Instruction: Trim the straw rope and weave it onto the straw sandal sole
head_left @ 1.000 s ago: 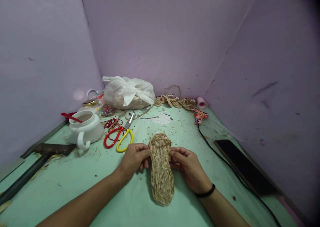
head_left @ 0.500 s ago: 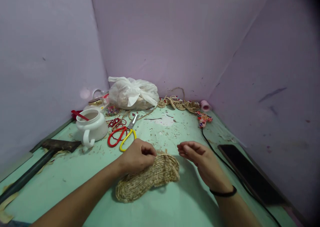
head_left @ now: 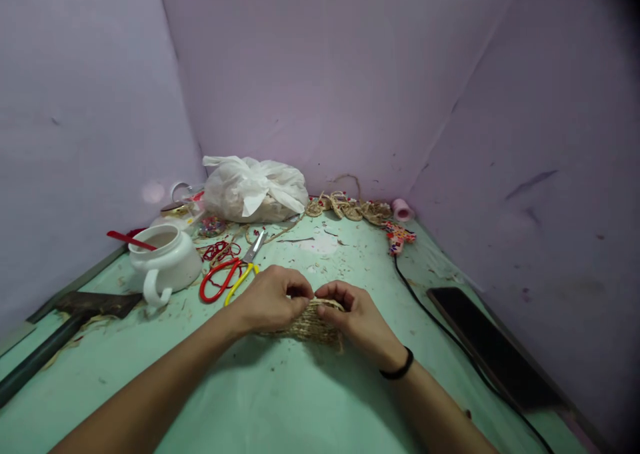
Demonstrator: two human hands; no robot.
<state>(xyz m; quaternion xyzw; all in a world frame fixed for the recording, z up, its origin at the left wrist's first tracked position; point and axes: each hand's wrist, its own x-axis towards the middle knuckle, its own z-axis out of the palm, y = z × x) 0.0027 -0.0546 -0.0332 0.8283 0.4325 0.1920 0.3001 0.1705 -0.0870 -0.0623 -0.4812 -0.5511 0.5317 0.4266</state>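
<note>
A woven straw sole (head_left: pixel 316 326), shaped like the sole of a slipper, is tilted up between my hands over the table, so mostly its edge and one end show. My left hand (head_left: pixel 270 301) pinches its upper edge with thumb and fingertips. On the other side, my right hand (head_left: pixel 356 315), with a black band at the wrist, grips the right end, thumb in front and fingers behind. The fingertips of both hands nearly meet at the top edge. Just beyond my left hand lie scissors (head_left: pixel 216 297) with one red and one yellow handle, partly hidden by that hand.
At left stand a white pot (head_left: pixel 173 257) with a red stick in it and a hammer (head_left: pixel 95 304). A knotted white plastic bag (head_left: pixel 257 194) and small braided straw pieces (head_left: pixel 353 209) line the back. A phone (head_left: pixel 487 341) and a black cable (head_left: pixel 445 331) lie at right.
My right hand has moved left and closed on the right end of the sole. The sole has tipped up from lying nearly flat. The whole view has shifted slightly.
</note>
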